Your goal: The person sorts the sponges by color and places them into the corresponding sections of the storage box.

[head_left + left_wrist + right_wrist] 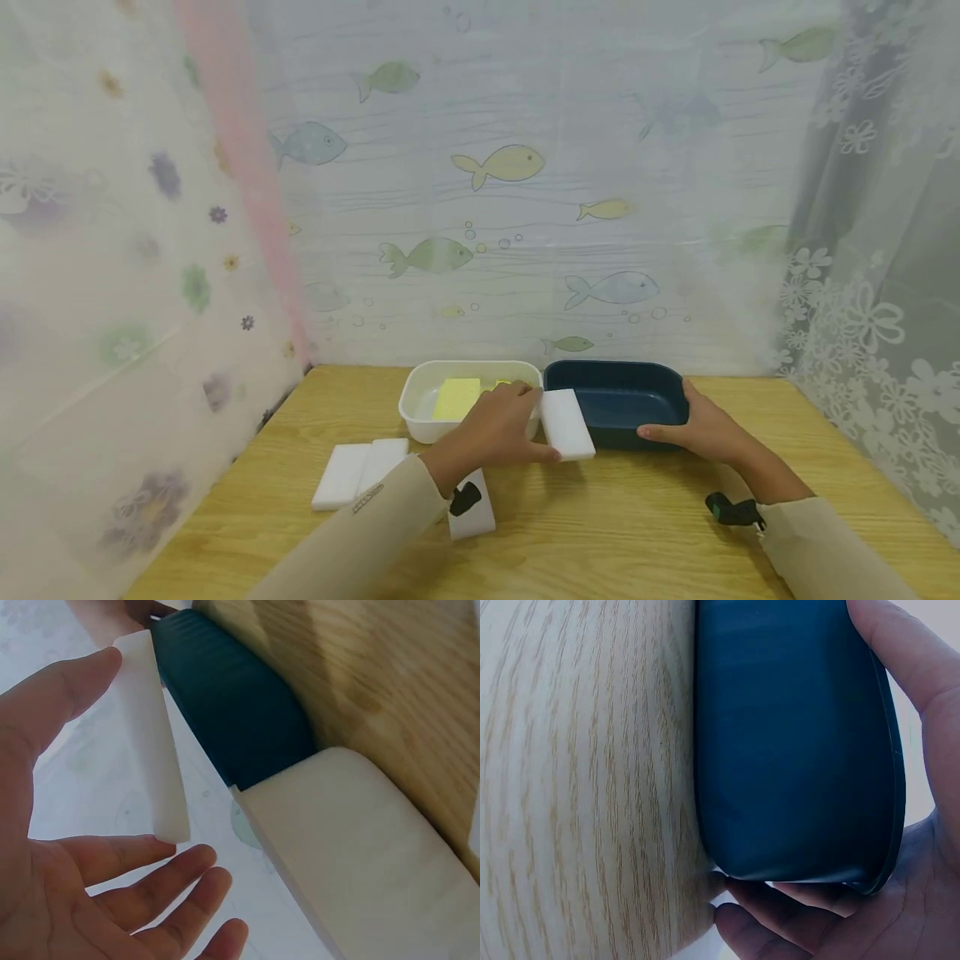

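Note:
My left hand (501, 429) pinches a white sponge block (567, 425) between thumb and fingertips, holding it tilted beside the near left part of a dark blue basin (626, 437). In the left wrist view the sponge (154, 742) shows edge-on, with the thumb at one end and a fingertip at the other; the remaining fingers are spread. My right hand (708, 427) grips the basin's right end, its thumb along the front rim. In the right wrist view the fingers curl around the basin's end wall (802, 787).
A white basin (423, 431) stands against the blue one's left side, with yellow pieces (456, 398) inside. Two white blocks (339, 477) lie side by side on the wooden table (585, 542), front left. Another white block (474, 521) lies partly under my left forearm. Patterned curtains surround the table.

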Tool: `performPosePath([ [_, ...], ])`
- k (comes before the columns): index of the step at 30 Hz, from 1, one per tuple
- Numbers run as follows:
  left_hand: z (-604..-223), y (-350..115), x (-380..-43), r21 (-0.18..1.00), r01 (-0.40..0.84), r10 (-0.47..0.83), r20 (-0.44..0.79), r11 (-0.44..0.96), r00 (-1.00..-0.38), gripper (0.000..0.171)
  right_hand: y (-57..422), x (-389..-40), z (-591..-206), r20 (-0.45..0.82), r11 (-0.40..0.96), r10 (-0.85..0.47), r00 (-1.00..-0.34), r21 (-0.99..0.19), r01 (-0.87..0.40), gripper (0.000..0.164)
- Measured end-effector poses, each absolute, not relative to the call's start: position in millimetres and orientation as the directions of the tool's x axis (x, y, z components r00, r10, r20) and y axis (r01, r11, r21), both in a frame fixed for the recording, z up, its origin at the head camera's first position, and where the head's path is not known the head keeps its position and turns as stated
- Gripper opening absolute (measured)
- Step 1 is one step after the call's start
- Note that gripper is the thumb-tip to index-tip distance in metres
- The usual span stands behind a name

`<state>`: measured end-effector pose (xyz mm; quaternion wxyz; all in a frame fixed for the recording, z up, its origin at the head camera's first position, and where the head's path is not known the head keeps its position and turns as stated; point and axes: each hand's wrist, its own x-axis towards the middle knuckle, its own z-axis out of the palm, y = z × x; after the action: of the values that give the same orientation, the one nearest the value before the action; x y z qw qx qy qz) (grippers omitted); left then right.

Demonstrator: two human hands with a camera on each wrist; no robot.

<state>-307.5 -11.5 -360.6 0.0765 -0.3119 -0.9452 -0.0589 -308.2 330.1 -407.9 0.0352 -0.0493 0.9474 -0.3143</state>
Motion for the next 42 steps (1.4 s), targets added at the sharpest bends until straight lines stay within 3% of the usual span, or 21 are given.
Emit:
performPosePath([
  [31,-359.3,24.7,-376.1,0.159,0.553,0.545,0.093,0.818,-0.833,0.098,329.1,-307.4,-407.6,-0.042,0.795,-0.109,-0.993,-0.603,-0.062,0.121],
  [42,-364.5,35.0,-384.8,0.087,0.587,0.582,0.082,0.805,-0.809,0.095,329.3,-309.8,-409.2,-0.043,0.795,-0.097,-0.994,-0.604,-0.051,0.121],
])
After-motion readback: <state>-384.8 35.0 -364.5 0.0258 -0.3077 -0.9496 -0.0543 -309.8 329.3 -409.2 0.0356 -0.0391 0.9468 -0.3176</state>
